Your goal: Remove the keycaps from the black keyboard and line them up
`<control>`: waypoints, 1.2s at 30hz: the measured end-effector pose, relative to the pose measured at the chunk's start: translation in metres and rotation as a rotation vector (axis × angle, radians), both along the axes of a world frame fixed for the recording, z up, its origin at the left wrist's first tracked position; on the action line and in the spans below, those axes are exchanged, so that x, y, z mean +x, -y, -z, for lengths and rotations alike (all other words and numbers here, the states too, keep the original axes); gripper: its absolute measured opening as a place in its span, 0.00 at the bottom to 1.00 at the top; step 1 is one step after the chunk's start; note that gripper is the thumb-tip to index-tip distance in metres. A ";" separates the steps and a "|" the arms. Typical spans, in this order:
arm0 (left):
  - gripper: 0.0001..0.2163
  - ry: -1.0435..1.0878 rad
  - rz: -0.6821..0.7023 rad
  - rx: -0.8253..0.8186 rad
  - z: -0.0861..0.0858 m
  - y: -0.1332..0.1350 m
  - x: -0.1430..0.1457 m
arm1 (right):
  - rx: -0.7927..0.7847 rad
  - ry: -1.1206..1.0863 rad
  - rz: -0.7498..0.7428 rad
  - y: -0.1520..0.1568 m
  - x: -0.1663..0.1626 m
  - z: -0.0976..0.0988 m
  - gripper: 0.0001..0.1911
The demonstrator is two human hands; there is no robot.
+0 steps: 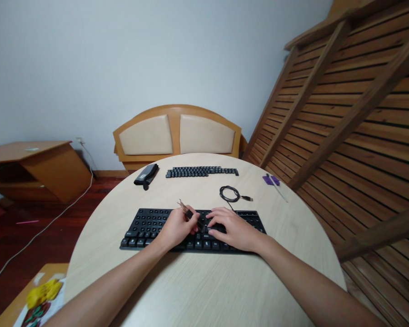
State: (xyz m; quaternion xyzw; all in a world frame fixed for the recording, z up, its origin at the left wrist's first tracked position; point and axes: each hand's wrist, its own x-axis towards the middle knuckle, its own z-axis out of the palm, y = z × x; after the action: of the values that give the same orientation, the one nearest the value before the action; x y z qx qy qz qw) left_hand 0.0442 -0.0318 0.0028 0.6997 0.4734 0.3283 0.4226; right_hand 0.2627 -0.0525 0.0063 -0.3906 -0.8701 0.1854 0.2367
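Note:
A black keyboard (146, 227) lies across the middle of the round pale table (197, 290). My left hand (175, 229) rests over its centre, fingers closed on a small thin tool (187, 211) whose tip points down into the keys. My right hand (233, 227) lies on the keys just to the right, fingers curled and pressing down next to the tool tip. A row of loose black keycaps (201, 171) is laid out at the far side of the table.
A coiled black USB cable (230, 194) lies behind the keyboard. A dark folded pouch (146, 175) sits far left, a purple-ended tool (274, 182) far right. A padded wooden chair back (177, 134) stands beyond the table; a slatted wooden frame (344, 100) leans at right.

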 end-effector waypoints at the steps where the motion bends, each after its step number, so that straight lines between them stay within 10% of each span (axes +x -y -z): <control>1: 0.13 -0.016 -0.001 0.024 -0.001 0.001 0.000 | 0.003 0.001 -0.001 0.000 0.000 0.000 0.08; 36: 0.14 -0.024 0.138 0.102 -0.002 0.010 0.001 | -0.019 -0.035 -0.011 -0.002 -0.002 0.006 0.07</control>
State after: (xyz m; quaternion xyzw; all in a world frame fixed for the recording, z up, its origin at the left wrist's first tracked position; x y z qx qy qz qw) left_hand 0.0455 -0.0416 0.0047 0.7551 0.4118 0.3137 0.4022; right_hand 0.2610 -0.0505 0.0006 -0.3849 -0.8661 0.2016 0.2472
